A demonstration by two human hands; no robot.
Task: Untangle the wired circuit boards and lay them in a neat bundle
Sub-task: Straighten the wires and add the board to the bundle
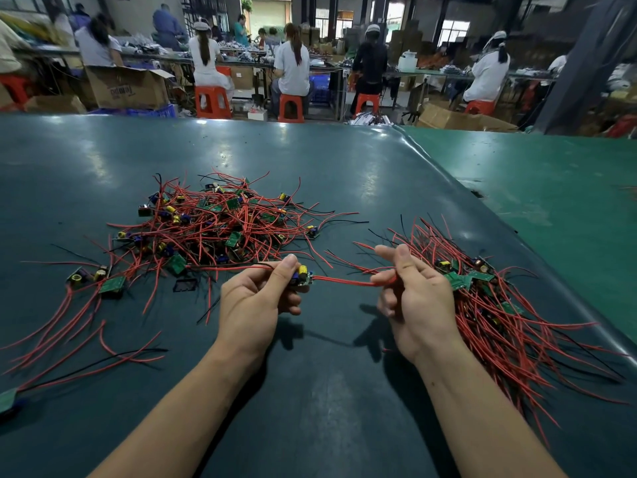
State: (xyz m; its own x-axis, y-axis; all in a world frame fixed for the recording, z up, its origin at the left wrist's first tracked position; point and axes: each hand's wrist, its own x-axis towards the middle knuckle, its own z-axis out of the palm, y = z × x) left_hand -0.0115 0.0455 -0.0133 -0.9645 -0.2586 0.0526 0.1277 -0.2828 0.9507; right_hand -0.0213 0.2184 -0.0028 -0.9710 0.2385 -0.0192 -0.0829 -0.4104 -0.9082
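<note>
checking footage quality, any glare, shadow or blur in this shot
Head view: overhead lights leave white glare patches on the dark green table mat; both hands, left and right, cast dark shadows beneath them; the wide lens bows the table edges; background workers look soft.

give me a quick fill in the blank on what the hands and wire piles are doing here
1. The left hand pinches a small green circuit board carrying a ____ capacitor.
2. The right hand grips that board's ____ wire.
3. The tangled pile of wired boards lies on the person's ____ side.
4. The straightened bundle lies beside the ____ hand.

Missing words: yellow; red; left; right
</note>
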